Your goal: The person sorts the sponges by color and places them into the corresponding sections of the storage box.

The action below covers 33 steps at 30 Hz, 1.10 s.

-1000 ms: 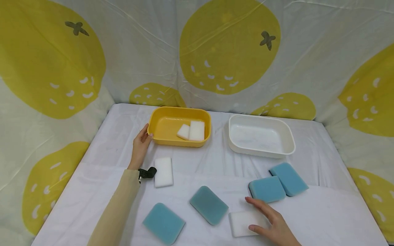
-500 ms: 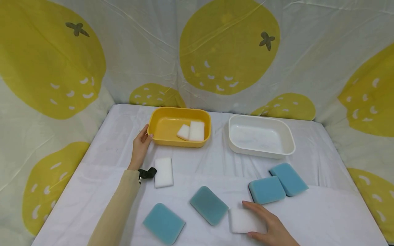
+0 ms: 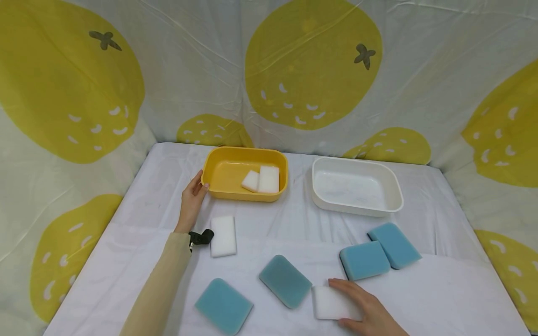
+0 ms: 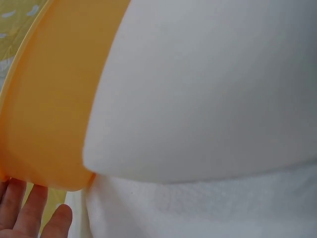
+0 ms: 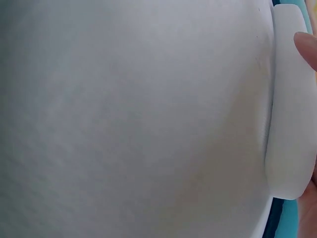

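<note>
In the head view, my left hand (image 3: pixel 192 201) touches the left end of a yellow tub (image 3: pixel 216 189). Its fingers (image 4: pixel 33 206) lie fairly straight against the outside wall in the left wrist view. Two white sponges (image 3: pixel 269 179) are in the tub's right part. By the left wrist lies another white sponge (image 3: pixel 223 236), large in the left wrist view. At the lower right my right hand (image 3: pixel 370 310) grips a white sponge (image 3: pixel 334 303) by its long edges, thumb on the near side, fingers on the far side. The right wrist view shows that sponge (image 5: pixel 292 109) along the right.
A white tub (image 3: pixel 357 207) stands right of the yellow one. Two blue sponges (image 3: pixel 364 259) with dark undersides lie beyond the right hand, touching. Two more, one blue-green sponge (image 3: pixel 286 281) and one blue sponge (image 3: pixel 224 305), lie left of it. Lemon-print cloth (image 3: pixel 315 65) hangs around the table.
My right hand has moved slightly left and its fingers have come in on the white sponge, which has shifted a little and narrowed between them. The left hand has stayed at the tub.
</note>
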Tool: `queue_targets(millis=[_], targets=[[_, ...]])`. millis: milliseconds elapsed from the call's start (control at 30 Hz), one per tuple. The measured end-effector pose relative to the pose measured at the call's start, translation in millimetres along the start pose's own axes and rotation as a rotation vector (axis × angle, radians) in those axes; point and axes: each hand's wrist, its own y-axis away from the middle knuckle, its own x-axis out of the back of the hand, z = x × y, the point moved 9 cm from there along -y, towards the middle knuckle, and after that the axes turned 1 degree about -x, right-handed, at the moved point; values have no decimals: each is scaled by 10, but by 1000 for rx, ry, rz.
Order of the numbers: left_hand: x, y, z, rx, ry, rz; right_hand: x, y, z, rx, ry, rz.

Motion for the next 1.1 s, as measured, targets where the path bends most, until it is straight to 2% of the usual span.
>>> queue_targets(millis=[133,467,733,900,1100], targets=[[9,-1,-14,4,-4,11,-7,-7,-11,41,6,7],[3,4,4,1,11,-9,-9,-11,-16,45,47,15],[-44,108,283,32,9,-25,117,-76,-73,81,83,55],[-27,62,184,18,32,-21,212,-143,-141,108,80,88],[-2,-4,6,-5,16,-5,272,-260,-208,113,60,69]])
